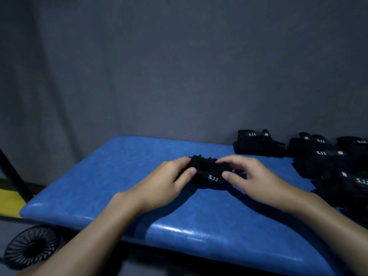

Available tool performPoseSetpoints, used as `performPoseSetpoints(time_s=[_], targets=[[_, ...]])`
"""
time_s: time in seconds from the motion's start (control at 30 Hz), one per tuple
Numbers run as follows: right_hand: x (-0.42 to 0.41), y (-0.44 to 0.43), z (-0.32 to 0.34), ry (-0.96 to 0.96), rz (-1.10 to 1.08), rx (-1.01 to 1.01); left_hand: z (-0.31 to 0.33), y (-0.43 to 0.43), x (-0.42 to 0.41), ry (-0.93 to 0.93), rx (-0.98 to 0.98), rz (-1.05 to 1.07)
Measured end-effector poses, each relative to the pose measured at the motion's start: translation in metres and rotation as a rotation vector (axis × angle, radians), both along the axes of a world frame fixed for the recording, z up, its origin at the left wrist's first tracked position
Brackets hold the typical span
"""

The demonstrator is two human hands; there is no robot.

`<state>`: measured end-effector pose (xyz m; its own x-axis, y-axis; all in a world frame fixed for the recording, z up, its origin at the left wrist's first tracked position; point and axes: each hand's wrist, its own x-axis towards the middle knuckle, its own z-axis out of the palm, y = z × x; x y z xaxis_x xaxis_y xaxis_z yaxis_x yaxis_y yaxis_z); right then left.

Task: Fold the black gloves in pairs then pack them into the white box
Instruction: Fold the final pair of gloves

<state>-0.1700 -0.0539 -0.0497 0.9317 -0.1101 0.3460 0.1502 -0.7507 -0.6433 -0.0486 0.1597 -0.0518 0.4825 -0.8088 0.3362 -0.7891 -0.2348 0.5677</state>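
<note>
**Two hands pinch a bundled pair of black gloves on a blue worktop**

A pair of black gloves [209,173], bunched into a compact bundle, sits near the middle of a padded blue worktop [119,176]. White "5.11" lettering shows on its near face. Whether the bundle rests on the surface or is lifted slightly cannot be told.

The left hand [165,182] holds the bundle's left end, with the thumb on the near face and the fingers curled over the far edge. The right hand [256,180] holds the right end the same way, its thumb pressed just right of the lettering. Each grip is pinching the bundle, which lies directly between the two hands. Both bare forearms reach in from the bottom of the view.

At the worktop's far right, a folded pair [256,145] lies on its own. Just beyond it, a heap of black gloves [326,162] with the same lettering runs off the right edge. A plain grey wall [179,66] fills the background. Below the worktop at lower left is a round black fan [31,246].
</note>
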Motion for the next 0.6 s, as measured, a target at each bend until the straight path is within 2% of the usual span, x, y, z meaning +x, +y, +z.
performPoseSetpoints(time_s=[0.07, 0.17, 0.27, 0.4, 0.5, 0.6], targets=[[0.001, 0.004, 0.002, -0.027, -0.019, 0.136, -0.001, -0.003, -0.002, 0.045, -0.074, 0.046], [-0.002, 0.006, 0.005, 0.045, 0.020, 0.317, -0.004, -0.009, -0.002, 0.094, -0.128, 0.135], [-0.001, 0.005, 0.001, 0.049, 0.049, 0.315, -0.006, -0.015, 0.001, 0.139, -0.155, 0.211], [0.009, 0.007, -0.007, -0.044, -0.037, 0.361, -0.009, -0.020, 0.003, 0.160, -0.175, 0.269], [0.016, 0.010, -0.011, -0.052, -0.121, 0.402, -0.009, -0.023, 0.002, 0.266, -0.218, 0.273], [0.025, 0.011, -0.016, -0.069, -0.207, 0.394, -0.007, -0.022, -0.001, 0.285, -0.200, 0.271]])
